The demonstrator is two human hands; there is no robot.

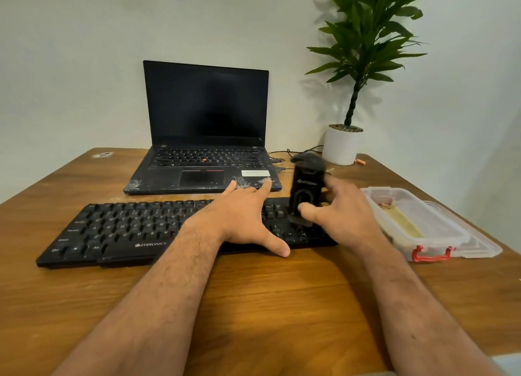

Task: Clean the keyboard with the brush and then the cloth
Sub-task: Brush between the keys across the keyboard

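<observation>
A wooden table (84, 291) fills the view beneath a pale wall, and a person's two bare forearms reach across it from the near edge. At the back of the table an open black ThinkPad laptop (205, 127) stands with its screen dark, and to the right of it a leafy green plant rises from a white pot (339, 146) in the corner. In front of the laptop lies a black Zebronics keyboard (112, 232), set slightly askew with its left end nearer the camera. To the right of the keyboard sits a clear plastic storage box (439, 234) with a red clasp, its lid lying just beside it; a pale yellowish item rests inside, though what it is cannot be told. The left hand (242, 220) lies flat on the keyboard's middle-right section, fingers straight and spread wide, the thumb reaching past the near edge onto the wood. The right hand (341, 209) grips a black brush (306, 192) upright over the keyboard's right end, the thumb pressed on its front and the fingers curled behind it, with the bristles down on the keys. The brush is blurred. A black computer mouse (303, 157) and its cable lie behind the brush, near the pot.
</observation>
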